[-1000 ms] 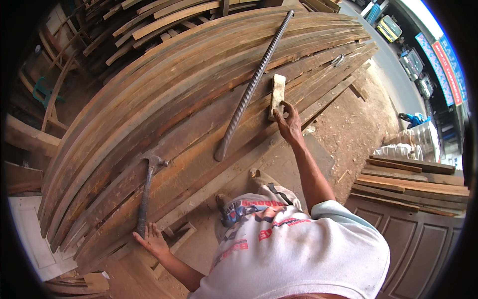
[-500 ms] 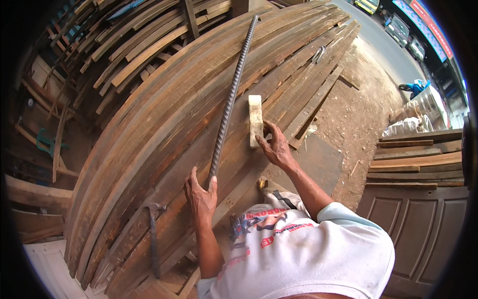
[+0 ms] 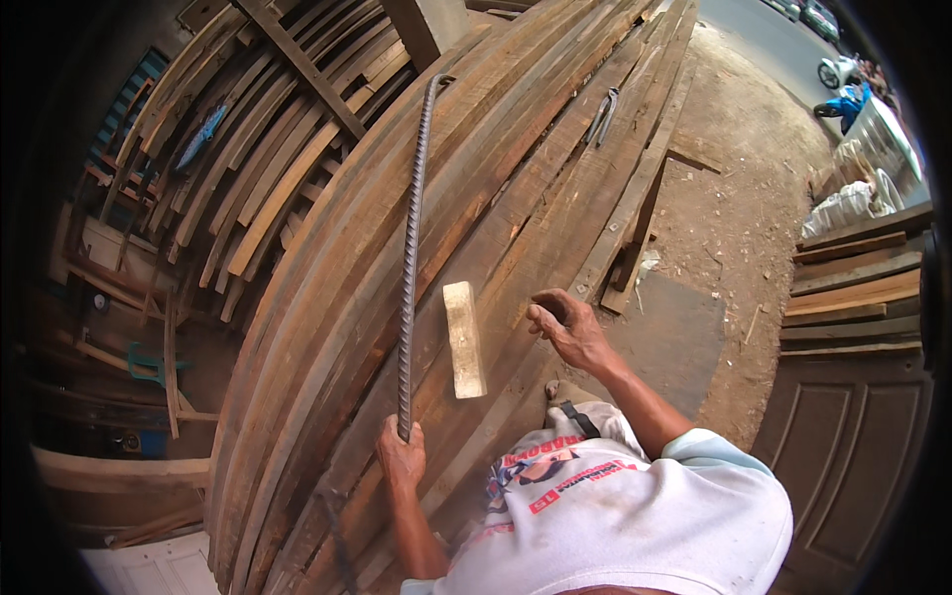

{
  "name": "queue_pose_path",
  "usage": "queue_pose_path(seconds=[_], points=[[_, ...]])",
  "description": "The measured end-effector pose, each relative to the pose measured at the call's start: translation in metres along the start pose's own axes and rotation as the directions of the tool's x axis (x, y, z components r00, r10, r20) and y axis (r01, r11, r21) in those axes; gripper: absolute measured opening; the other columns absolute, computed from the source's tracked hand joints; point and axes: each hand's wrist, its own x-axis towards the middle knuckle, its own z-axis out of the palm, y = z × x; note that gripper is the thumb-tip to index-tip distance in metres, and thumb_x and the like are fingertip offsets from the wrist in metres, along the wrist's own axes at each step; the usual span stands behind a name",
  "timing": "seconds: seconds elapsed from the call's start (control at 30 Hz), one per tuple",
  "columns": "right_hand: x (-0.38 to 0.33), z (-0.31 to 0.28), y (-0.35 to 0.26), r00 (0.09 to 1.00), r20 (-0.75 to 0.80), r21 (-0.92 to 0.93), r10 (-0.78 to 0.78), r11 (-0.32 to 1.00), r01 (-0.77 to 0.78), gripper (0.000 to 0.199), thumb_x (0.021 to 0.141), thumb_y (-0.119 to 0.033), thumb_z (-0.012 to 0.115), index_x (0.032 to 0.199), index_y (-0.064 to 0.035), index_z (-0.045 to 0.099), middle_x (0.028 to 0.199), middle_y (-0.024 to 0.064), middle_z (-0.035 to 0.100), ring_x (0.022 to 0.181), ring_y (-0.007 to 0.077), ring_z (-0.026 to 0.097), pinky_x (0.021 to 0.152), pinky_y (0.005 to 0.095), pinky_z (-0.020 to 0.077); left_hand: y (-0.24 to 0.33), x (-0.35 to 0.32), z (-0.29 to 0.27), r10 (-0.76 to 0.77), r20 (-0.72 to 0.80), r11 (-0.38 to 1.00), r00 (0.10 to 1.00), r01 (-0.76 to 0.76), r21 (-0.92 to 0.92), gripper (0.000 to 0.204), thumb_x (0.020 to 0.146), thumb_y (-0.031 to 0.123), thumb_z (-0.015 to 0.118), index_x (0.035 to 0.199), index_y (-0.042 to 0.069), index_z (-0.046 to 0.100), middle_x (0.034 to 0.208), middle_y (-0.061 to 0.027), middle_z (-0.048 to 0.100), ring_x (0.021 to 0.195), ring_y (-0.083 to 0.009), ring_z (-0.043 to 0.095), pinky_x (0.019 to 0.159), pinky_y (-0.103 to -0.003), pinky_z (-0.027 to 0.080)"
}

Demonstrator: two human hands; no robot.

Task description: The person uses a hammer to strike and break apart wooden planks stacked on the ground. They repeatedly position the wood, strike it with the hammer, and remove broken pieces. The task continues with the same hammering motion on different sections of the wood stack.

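My left hand (image 3: 402, 452) is wrapped round the lower end of a long ribbed steel bar (image 3: 410, 268), which stands slanting over the planks with its bent tip at the far end. A short pale wood block (image 3: 463, 342) lies on the stacked planks (image 3: 486, 238), between the bar and my right hand. My right hand (image 3: 572, 332) hovers to the right of the block, apart from it, fingers loosely curled with nothing seen in them. Farther up the planks lies a pair of metal pincers (image 3: 602, 117). Near my left forearm a dark hammer (image 3: 339, 540) shows only faintly.
More timber (image 3: 268, 178) is racked at the far left. Dusty ground (image 3: 729, 188) runs along the right of the stack toward a road with a parked motorbike (image 3: 843, 104). A brown panelled door (image 3: 843, 446) and stacked boards (image 3: 853, 293) stand at the right.
My right hand has let go of the pale wood block and drawn away to the right. My left hand has closed round the bar's lower end; the view has shifted.
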Motion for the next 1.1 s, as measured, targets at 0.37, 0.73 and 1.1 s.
queue_pose_path(seconds=[0.37, 0.73, 1.1], points=[[0.164, 0.122, -0.043, 0.939, 0.272, 0.728, 0.209, 0.594, -0.343, 0.051, 0.099, -0.044, 0.07, 0.12, 0.0011, 0.058, 0.102, 0.0125, 0.065, 0.085, 0.0207, 0.067, 0.069, 0.0326, 0.056, 0.132, -0.072, 0.008, -0.164, 0.044, 0.967, 0.985, 0.169, -0.193, 0.025, 0.095, 0.023, 0.07, 0.097, 0.0, 0.061, 0.074, -0.0186, 0.061, 0.066, -0.0347, 0.06, 0.065, -0.044, 0.049], [0.048, 0.1, -0.042, 0.883, 0.456, 0.707, 0.111, 0.558, -0.435, 0.035, 0.104, -0.041, 0.063, 0.101, -0.0073, 0.055, 0.072, 0.0013, 0.049, 0.056, 0.013, 0.047, 0.054, 0.0283, 0.0431, 0.044, -0.179, 0.098, -0.065, -0.302, 0.997, 0.951, 0.046, -0.069, 0.026, 0.082, 0.02, 0.083, 0.095, 0.004, 0.067, 0.083, -0.0189, 0.07, 0.075, -0.04, 0.07, 0.069, -0.046, 0.057], [0.003, -0.032, -0.072, 0.902, 0.367, 0.676, -0.225, 0.732, -0.092, 0.062, 0.105, -0.053, 0.055, 0.123, 0.0062, 0.055, 0.08, 0.0095, 0.06, 0.064, 0.0172, 0.055, 0.063, 0.0329, 0.0477, -0.007, -0.234, 0.258, -0.381, -0.145, 0.917, 0.913, 0.353, -0.186, 0.028, 0.084, 0.01, 0.074, 0.107, 0.002, 0.061, 0.099, -0.0238, 0.067, 0.097, -0.0454, 0.066, 0.086, -0.051, 0.051]])
